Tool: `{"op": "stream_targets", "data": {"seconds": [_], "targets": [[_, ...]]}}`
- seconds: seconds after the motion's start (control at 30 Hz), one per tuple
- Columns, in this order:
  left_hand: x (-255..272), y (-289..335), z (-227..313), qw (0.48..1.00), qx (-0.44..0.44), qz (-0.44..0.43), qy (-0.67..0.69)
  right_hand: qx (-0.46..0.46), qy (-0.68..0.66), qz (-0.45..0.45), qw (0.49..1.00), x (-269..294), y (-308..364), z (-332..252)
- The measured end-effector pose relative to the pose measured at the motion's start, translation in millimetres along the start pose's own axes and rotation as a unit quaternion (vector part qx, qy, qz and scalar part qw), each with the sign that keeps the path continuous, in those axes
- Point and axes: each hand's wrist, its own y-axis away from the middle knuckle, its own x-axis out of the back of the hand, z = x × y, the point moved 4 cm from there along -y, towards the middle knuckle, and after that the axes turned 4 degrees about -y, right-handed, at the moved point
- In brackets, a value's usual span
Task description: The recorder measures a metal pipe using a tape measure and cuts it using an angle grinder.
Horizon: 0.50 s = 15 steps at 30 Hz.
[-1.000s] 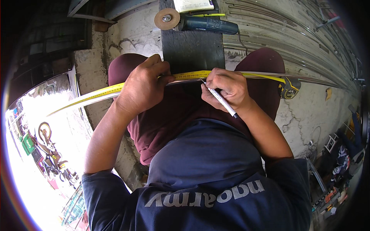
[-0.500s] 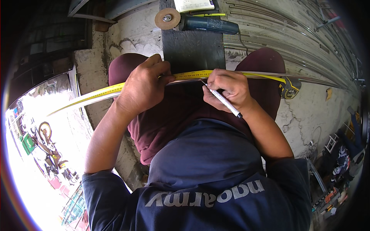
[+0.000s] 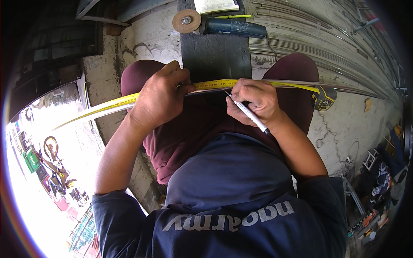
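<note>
Across my lap lies a long shiny metal tube (image 3: pixel 206 90), with a yellow measuring tape (image 3: pixel 214 84) stretched along it. My left hand (image 3: pixel 161 92) is closed over the tape and tube, thumb and fingers pinching them together. In my right hand (image 3: pixel 254 99) is a white marker pen (image 3: pixel 249 112) with a dark end; its tip touches or nearly touches the tube at the tape's lower edge. The curled fingers of that hand also rest against the tape. The black and yellow tape case (image 3: pixel 324 98) hangs at the tube's right, beside my knee.
Ahead, an angle grinder (image 3: pixel 234 27) with a brown disc sits on a dark wooden bench (image 3: pixel 215 56), near an open notebook (image 3: pixel 216 5). Several metal tubes (image 3: pixel 297 21) lie on the floor at the far right. Tools and clutter fill the lower right; a bicycle (image 3: pixel 51 148) stands outside at left.
Almost nothing differs. The marker in my right hand has tilted very slightly, its dark end a little lower; my left hand, the tape and the tube stay in place.
</note>
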Motion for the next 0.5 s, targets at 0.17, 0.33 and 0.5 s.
{"op": "stream_targets", "data": {"seconds": [0.17, 0.33, 0.5], "targets": [[-1.1, -0.6, -0.2, 1.0, -0.004, 0.0, 0.004, -0.013, 0.014, 0.015, 1.0, -2.1, 2.0, 0.6], [-0.8, -0.7, 1.4, 1.0, -0.008, 0.01, 0.001, -0.009, 0.026, 0.033, 0.999, -2.7, 0.7, 1.2], [-1.8, -0.3, 0.6, 1.0, -0.014, 0.025, 0.005, -0.013, 0.034, 0.026, 0.999, -2.8, 0.3, 1.7]]}}
